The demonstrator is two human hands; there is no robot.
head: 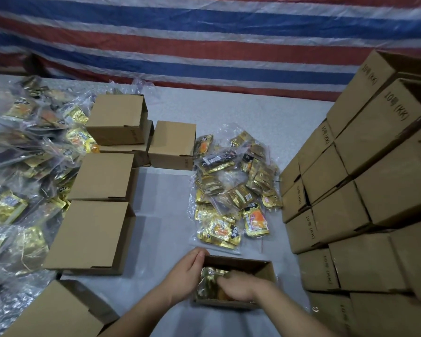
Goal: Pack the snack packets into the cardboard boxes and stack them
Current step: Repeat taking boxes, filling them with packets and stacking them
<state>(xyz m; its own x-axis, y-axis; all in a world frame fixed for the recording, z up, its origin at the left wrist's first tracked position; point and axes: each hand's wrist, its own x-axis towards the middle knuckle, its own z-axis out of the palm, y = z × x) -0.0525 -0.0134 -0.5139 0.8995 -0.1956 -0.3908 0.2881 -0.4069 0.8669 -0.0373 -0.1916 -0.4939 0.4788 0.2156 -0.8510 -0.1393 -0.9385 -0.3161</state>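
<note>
An open cardboard box (pixel 260 265) sits on the table just in front of me, with gold snack packets (pixel 210 283) inside. My left hand (pixel 187 273) rests against the box's left wall with fingers fairly straight, steadying it. Reaching into the box, my right hand (pixel 238 285) presses down on the packets; its fingertips are blurred. Beyond the box lies a clear bag of gold and black snack packets (pixel 231 188).
Closed boxes (pixel 93 234) stand in a row on the left, with two stacked at the back (pixel 117 117). A tall stack of boxes (pixel 365 190) fills the right. A big heap of bagged packets (pixel 22 166) covers the left. A striped tarp hangs behind.
</note>
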